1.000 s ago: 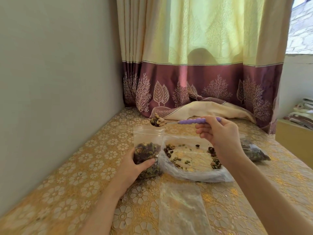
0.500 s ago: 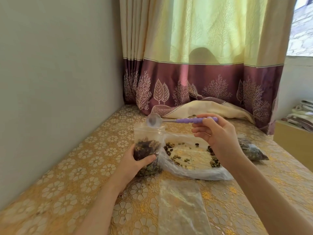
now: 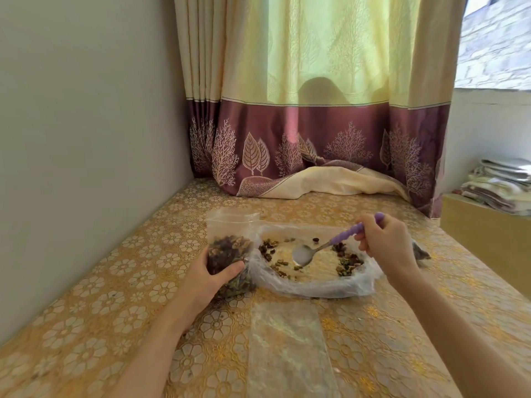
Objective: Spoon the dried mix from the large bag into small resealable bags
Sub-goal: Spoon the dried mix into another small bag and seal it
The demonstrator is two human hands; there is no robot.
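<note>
My left hand (image 3: 209,278) grips a small resealable bag (image 3: 230,248), upright with its mouth open and dark dried mix filling its lower half. To its right lies the large clear bag (image 3: 313,285), spread open, with scattered bits of mix inside. My right hand (image 3: 388,244) holds a spoon (image 3: 304,254) by its purple handle. The empty metal bowl of the spoon is down inside the large bag, near its middle.
An empty flat clear bag (image 3: 287,343) lies on the gold floral tablecloth (image 3: 115,305) in front of me. Another filled small bag (image 3: 421,252) peeks out behind my right hand. Grey wall on the left, a curtain (image 3: 316,139) at the back, folded cloths (image 3: 500,182) far right.
The spoon, loaded a second ago, emptied over the small bag, then swung right and down into the large bag. My left hand keeps its hold on the small bag.
</note>
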